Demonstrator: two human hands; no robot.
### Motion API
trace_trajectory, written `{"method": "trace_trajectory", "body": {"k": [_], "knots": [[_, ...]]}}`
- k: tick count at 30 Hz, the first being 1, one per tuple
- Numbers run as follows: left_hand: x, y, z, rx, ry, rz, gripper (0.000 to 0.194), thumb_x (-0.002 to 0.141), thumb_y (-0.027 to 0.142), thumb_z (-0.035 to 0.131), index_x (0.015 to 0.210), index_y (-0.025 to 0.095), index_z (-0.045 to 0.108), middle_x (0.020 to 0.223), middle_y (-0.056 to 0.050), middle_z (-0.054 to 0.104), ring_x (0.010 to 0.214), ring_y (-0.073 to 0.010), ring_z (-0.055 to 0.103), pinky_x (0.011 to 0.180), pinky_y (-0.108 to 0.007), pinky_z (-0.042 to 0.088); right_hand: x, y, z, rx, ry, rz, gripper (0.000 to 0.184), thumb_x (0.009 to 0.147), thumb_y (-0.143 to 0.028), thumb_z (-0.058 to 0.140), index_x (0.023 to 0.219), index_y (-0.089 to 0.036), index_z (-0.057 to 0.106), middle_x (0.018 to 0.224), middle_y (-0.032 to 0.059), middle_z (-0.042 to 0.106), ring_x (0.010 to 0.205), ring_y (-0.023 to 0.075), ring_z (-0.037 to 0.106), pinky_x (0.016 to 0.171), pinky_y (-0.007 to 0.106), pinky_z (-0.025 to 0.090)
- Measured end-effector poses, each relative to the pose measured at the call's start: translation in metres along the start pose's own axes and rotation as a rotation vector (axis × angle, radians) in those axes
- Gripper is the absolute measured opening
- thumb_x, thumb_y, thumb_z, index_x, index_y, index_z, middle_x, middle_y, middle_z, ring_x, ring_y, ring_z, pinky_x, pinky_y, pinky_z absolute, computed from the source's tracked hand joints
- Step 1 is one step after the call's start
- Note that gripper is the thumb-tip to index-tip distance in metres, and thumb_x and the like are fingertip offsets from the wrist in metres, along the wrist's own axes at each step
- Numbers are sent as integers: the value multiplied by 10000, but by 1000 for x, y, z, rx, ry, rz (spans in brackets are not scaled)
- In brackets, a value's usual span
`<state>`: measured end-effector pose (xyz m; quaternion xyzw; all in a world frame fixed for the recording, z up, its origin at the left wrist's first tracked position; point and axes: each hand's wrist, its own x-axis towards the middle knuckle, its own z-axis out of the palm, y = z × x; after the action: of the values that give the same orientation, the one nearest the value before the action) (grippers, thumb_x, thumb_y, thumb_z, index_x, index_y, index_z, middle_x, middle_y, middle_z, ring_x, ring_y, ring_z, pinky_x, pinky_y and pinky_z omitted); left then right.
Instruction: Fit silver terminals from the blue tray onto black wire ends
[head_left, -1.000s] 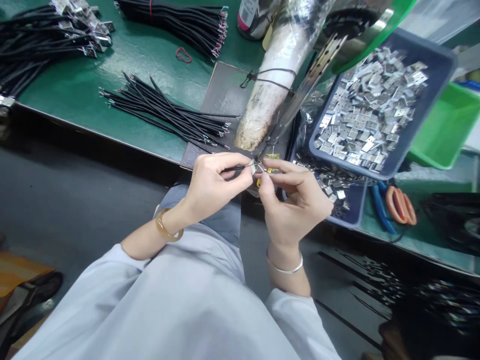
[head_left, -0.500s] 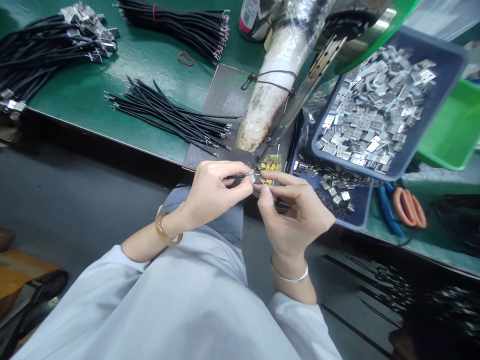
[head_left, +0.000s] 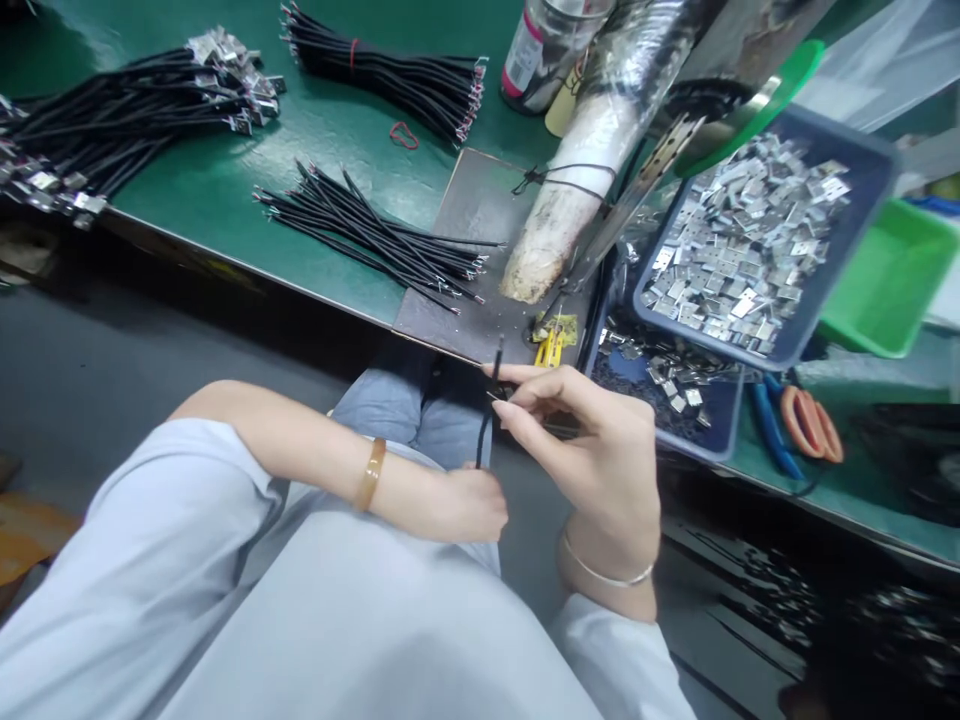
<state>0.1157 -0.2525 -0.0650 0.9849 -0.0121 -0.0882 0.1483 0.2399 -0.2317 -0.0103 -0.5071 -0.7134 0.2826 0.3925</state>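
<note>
My left hand [head_left: 476, 505] is closed low in front of my body, its fingers wrapped round the lower end of a black cable [head_left: 482, 440]. The cable stands nearly upright, and its upper end passes the fingertips of my right hand [head_left: 574, 425]. That hand has thumb and forefinger drawn together beside the cable. A small thin piece with a pale tip pokes out between them; its kind cannot be made out. Beyond my right hand, a yellow tool [head_left: 551, 345] lies at the edge of a dark board [head_left: 469, 225]. Loose black cables [head_left: 375, 235] with stripped ends lie left of it.
Bundled cables [head_left: 390, 75] and cables with metal connectors [head_left: 165, 105] lie on the green table [head_left: 322, 125]. To the right are a blue tray [head_left: 814, 335] of metal shells, a lower tray [head_left: 720, 440], orange-and-blue-handled pliers [head_left: 810, 425] and a green bin [head_left: 874, 285]. A wrapped tube [head_left: 551, 220] leans over the board.
My left hand has dropped toward my body, swinging the cable from sideways to nearly upright. My right hand has turned and shifted slightly. The whole view has shifted a little.
</note>
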Motion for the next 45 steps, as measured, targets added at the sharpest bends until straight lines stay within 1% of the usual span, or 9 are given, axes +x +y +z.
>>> {"method": "trace_trajectory", "body": {"k": [7,13,16,21,26,34,37,42,45], "knots": [[-6,-2,1,104,168,54,266,662,27,748,509,181,594,498,-29,595,527,-175,557,452,-312,301,-5,-1,6,46,286,-19,200,830,-78,728,738,-218,618,733,-44,677,696,111,689,557,195,561],[-44,-32,-31,49,1240,-55,164,930,232,623,814,153,708,713,-29,700,659,-136,635,626,-273,491,-15,0,0,-11,455,-140,214,808,-39,740,756,-216,632,747,-33,714,721,130,708,555,218,538],[-55,-42,-35,-419,1406,-324,134,889,177,685,1006,147,744,884,-54,774,841,-146,711,814,-258,552,-14,1,3,-68,438,-189,216,819,-48,738,768,-221,618,820,-21,754,712,129,712,552,228,538],[-44,-39,-28,-1228,1338,-375,143,883,258,707,907,154,802,849,-63,751,709,-124,675,653,-221,557,-11,4,2,-248,364,-316,169,870,-65,703,866,-213,621,844,-3,766,727,117,730,616,207,572],[-17,-25,-11,-1751,1146,-400,412,808,537,764,881,132,764,546,48,476,437,-35,368,401,-171,298,-14,9,1,-433,376,-363,164,894,-92,683,843,-220,593,646,-58,678,512,67,617,502,172,494],[-32,8,50,-1992,93,23,440,841,573,714,895,137,738,574,11,591,513,-77,492,544,-205,420,-23,29,44,-156,377,-282,151,911,-117,652,816,-223,599,651,-46,697,502,94,644,490,200,522],[-45,8,55,-1921,49,138,468,825,574,726,925,120,779,591,-17,631,513,-90,510,546,-212,446,-23,34,34,-156,452,-269,132,911,-186,673,788,-226,647,636,-41,694,489,104,643,451,212,496],[-48,-6,44,-1782,155,390,339,622,561,881,737,246,828,756,-78,773,553,-152,630,512,-251,484,-17,38,-21,-424,955,-210,204,933,-453,625,906,-251,628,635,-53,583,384,97,466,403,270,312],[-49,-8,38,-1721,190,455,268,603,551,892,621,297,809,732,-76,777,580,-181,678,511,-265,504,-16,39,-56,-549,739,11,132,945,-362,592,1005,-244,596,671,-32,635,453,141,552,546,314,416]]}}
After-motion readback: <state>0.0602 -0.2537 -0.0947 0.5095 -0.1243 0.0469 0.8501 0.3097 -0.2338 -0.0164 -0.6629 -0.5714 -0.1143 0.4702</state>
